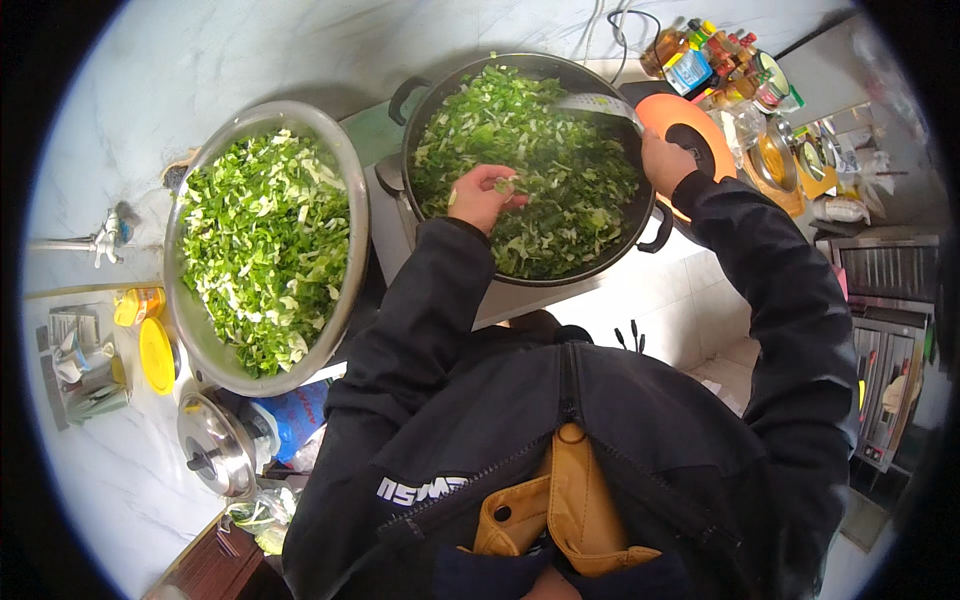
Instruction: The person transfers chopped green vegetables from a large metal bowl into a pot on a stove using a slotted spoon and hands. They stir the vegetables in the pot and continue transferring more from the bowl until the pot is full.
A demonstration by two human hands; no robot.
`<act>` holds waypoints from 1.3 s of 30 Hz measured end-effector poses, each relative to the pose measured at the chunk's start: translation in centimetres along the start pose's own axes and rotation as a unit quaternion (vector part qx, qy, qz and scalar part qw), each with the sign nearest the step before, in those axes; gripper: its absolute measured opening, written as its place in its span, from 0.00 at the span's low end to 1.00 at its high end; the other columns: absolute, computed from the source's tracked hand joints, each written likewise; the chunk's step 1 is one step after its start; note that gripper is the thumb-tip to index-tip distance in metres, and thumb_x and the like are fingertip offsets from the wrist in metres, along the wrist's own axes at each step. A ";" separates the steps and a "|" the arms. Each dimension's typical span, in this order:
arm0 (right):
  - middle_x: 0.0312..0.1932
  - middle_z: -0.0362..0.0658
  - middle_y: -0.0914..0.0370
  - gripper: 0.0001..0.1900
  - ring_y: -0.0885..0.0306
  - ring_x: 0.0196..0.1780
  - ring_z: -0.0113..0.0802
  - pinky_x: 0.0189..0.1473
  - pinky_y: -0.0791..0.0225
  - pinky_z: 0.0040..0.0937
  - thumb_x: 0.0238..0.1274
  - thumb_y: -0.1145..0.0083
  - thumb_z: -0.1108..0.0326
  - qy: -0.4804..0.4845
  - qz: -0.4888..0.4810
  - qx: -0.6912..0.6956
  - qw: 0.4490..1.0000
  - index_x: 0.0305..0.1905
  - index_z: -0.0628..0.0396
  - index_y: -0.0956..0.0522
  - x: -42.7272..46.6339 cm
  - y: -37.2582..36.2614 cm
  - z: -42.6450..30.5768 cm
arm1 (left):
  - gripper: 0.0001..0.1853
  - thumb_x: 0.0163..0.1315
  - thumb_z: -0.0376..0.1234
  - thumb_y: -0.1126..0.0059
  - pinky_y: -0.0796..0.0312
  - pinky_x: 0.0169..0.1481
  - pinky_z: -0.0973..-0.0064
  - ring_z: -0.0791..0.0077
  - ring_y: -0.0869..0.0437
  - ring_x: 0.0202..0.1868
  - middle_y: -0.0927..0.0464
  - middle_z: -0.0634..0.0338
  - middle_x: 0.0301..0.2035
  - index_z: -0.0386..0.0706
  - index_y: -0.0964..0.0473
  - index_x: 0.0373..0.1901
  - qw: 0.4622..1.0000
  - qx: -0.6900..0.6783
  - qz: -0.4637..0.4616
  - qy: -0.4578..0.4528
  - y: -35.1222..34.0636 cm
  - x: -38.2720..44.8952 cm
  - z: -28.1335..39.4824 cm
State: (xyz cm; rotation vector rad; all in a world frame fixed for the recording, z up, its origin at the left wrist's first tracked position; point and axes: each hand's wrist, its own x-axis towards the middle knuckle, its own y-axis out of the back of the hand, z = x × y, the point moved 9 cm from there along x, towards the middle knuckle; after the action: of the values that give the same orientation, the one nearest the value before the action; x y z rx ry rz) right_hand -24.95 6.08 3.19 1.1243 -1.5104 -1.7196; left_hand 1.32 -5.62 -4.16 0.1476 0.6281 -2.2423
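Note:
A wide black two-handled pan [409, 161] is filled with chopped leafy greens [517, 135], and haze hangs over them. Over the near part of the pan is my left hand [484, 196], its fingers curled around a small pinch of greens. A pale scrap sticks near that wrist. My right hand [667, 161], at the pan's right rim, grips a perforated metal turner [596, 103]. The turner's blade reaches across the greens. To the left stands a large metal basin [174, 247] heaped with more chopped greens [262, 247].
An orange round lid or tray [709, 124] lies right of the pan, by several sauce bottles [720, 56]. A ladle [390, 176] rests between basin and pan. On the left are a wall tap [109, 238], yellow lid [157, 356] and metal pot lid [217, 446].

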 end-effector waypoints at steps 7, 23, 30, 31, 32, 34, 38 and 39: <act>0.17 0.42 0.33 0.07 0.32 0.22 0.34 0.21 0.42 0.31 0.47 0.47 0.73 0.219 -0.423 0.298 0.827 0.19 0.57 0.31 -4.6 -8.9 -3.5 | 0.12 0.58 0.17 0.52 0.22 0.49 0.68 0.58 0.18 0.45 0.24 0.50 0.47 0.34 0.25 0.43 0.963 0.138 0.126 -0.192 4.4 -1.8 4.1; 0.18 0.41 0.38 0.08 0.39 0.16 0.30 0.15 0.46 0.30 0.68 0.59 0.68 -0.081 -0.319 0.577 0.747 0.37 0.63 0.36 4.1 -11.5 -5.2 | 0.12 0.54 0.19 0.51 0.25 0.50 0.55 0.44 0.23 0.48 0.24 0.45 0.49 0.37 0.23 0.38 0.841 0.522 0.117 -0.082 -1.0 2.0 -2.6; 0.27 0.62 0.23 0.11 0.21 0.31 0.57 0.30 0.29 0.50 0.70 0.63 0.67 0.204 -0.115 0.084 0.969 0.45 0.66 0.38 3.5 -4.1 -7.8 | 0.09 0.49 0.21 0.46 0.28 0.54 0.59 0.48 0.24 0.51 0.26 0.47 0.53 0.37 0.22 0.33 0.707 0.660 0.099 -0.234 -4.7 -3.4 2.0; 0.27 0.61 0.23 0.10 0.21 0.31 0.57 0.30 0.29 0.50 0.70 0.63 0.68 0.211 -0.107 0.063 0.970 0.44 0.66 0.38 2.9 -3.6 -8.4 | 0.09 0.49 0.22 0.45 0.28 0.53 0.60 0.49 0.24 0.52 0.26 0.48 0.53 0.37 0.21 0.33 0.658 0.689 0.112 -0.283 -5.1 -5.0 3.5; 0.26 0.58 0.22 0.08 0.20 0.31 0.56 0.29 0.29 0.49 0.69 0.64 0.69 0.248 -0.041 0.035 0.967 0.43 0.64 0.37 1.5 -2.6 -9.5 | 0.08 0.49 0.22 0.46 0.29 0.52 0.60 0.51 0.24 0.51 0.25 0.50 0.51 0.38 0.21 0.31 0.665 0.685 0.109 -0.277 -4.8 -5.9 4.4; 0.26 0.58 0.22 0.07 0.20 0.30 0.56 0.28 0.29 0.48 0.66 0.62 0.71 0.261 -0.030 0.038 0.964 0.42 0.64 0.37 -1.3 -2.2 -10.6 | 0.09 0.50 0.22 0.47 0.27 0.46 0.62 0.54 0.22 0.45 0.23 0.55 0.43 0.40 0.21 0.32 0.679 0.664 0.111 -0.294 -4.1 -8.1 6.2; 0.24 0.53 0.24 0.07 0.22 0.24 0.50 0.22 0.29 0.42 0.60 0.55 0.74 0.281 0.066 -0.031 0.957 0.40 0.62 0.37 -6.7 0.3 -10.5 | 0.10 0.53 0.22 0.49 0.27 0.38 0.63 0.54 0.20 0.35 0.24 0.55 0.35 0.42 0.23 0.35 0.729 0.618 0.115 -0.272 -2.1 -10.2 7.9; 0.24 0.52 0.25 0.07 0.22 0.24 0.49 0.22 0.30 0.41 0.59 0.54 0.74 0.272 0.069 -0.070 0.957 0.40 0.62 0.37 -7.7 0.8 -9.9 | 0.10 0.53 0.22 0.49 0.27 0.38 0.63 0.53 0.21 0.35 0.24 0.55 0.35 0.42 0.23 0.35 0.723 0.622 0.124 -0.275 -1.8 -10.3 8.1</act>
State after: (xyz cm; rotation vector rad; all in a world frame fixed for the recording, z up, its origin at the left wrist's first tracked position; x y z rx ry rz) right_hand -12.75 7.71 5.58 1.2517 -1.0787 -1.2593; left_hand 7.84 -1.65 6.68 0.1850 -1.2150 -1.8985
